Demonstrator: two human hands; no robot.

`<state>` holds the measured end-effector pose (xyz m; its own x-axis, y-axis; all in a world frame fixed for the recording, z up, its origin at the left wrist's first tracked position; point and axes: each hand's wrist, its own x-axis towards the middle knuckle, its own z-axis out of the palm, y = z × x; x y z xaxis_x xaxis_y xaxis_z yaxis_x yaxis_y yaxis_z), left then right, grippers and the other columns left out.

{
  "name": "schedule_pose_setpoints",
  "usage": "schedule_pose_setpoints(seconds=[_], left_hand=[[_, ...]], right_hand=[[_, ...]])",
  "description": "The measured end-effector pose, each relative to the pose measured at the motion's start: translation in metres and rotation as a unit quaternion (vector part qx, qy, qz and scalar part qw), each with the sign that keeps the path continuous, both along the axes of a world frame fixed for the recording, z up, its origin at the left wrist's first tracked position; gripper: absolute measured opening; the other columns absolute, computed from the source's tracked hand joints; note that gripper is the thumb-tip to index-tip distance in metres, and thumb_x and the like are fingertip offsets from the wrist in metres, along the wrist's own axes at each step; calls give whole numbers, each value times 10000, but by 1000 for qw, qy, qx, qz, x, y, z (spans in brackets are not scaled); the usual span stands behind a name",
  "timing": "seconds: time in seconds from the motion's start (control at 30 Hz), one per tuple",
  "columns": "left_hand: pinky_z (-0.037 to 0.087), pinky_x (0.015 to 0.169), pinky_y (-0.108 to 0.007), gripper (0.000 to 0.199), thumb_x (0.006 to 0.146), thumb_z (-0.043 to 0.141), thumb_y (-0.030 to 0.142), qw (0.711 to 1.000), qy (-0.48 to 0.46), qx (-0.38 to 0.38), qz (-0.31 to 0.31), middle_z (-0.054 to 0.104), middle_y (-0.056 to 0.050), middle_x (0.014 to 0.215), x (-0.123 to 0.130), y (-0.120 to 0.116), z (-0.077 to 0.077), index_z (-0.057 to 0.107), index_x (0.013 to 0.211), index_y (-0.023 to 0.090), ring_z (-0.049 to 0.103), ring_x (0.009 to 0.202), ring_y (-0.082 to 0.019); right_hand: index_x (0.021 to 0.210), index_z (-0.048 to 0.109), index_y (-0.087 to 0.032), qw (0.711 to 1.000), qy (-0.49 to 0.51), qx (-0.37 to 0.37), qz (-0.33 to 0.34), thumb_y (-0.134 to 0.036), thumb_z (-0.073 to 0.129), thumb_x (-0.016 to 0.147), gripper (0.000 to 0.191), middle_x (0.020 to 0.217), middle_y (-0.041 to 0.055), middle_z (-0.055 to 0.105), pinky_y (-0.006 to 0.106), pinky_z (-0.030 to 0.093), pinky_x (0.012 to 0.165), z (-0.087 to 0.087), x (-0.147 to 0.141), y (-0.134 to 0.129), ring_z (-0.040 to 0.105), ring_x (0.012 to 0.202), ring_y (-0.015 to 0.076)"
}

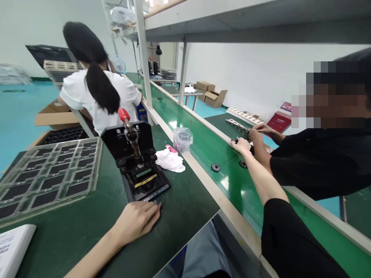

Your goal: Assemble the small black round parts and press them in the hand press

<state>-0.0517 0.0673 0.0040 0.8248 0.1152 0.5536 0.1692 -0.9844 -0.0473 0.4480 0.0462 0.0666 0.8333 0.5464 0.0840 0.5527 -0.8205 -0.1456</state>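
My left hand [138, 221] rests on the dark green table, its fingers curled together. A small greyish bit shows at its fingertips, too small to name. Just beyond it stands a black hand-press fixture [145, 181] with a red-tipped lever [124, 114] and a yellow strip across its base. My right hand [242, 146] reaches over the green conveyor belt [203, 143] to its far edge, fingers closed on a small black part [234, 141]. Below that hand, two black ring-shaped parts [216, 167] lie on the belt, one partly behind my forearm.
A clear plastic tray [95, 170] of dark flat pieces lies left, near a white box [17, 247]. Crumpled white cloth [171, 160] and a clear plastic container [183, 139] sit beside the fixture. A co-worker's hands [257, 133] work across the belt; another person sits ahead. A shelf hangs overhead.
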Motion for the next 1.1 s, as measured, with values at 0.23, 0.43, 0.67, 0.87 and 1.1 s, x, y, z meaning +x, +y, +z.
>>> schedule_pose_setpoints(seconds=[0.23,0.43,0.67,0.87,1.1], left_hand=[[427,527,-306,395,1087,372,178,1000,5,0,0,577,21,630,-1,-2,-3,616,777,183,573,537,-137],[436,545,-294,378,1088,382,183,1000,4,-14,-7,582,22,642,-2,-3,-1,617,791,181,591,552,-132],[415,539,-302,381,1085,396,185,1000,4,-7,-7,560,26,622,-1,-3,3,596,761,179,571,534,-128],[430,560,-292,397,1086,380,175,1000,8,3,-7,578,24,624,0,-3,4,622,771,179,584,548,-131],[388,520,-275,385,1063,461,296,984,-31,-143,97,560,10,610,15,-35,4,557,705,193,566,569,-149]], right_hand=[[1168,720,-104,995,-13,68,73,-433,543,1013,405,1027,182,733,371,531,813,-10,-11,-29,698,931,270],[989,800,-192,968,18,65,240,-555,575,943,430,751,55,703,294,468,671,-31,-80,-94,680,727,222],[1200,775,-242,933,-39,71,350,-469,599,939,388,1140,96,703,269,426,547,-52,-106,-124,588,566,131],[978,813,-167,934,-37,158,320,-416,468,977,426,1061,130,744,266,366,510,-48,-105,-109,603,598,156],[655,723,-145,861,262,297,319,-647,527,962,620,596,36,616,269,397,510,-53,-185,-104,521,520,154]])
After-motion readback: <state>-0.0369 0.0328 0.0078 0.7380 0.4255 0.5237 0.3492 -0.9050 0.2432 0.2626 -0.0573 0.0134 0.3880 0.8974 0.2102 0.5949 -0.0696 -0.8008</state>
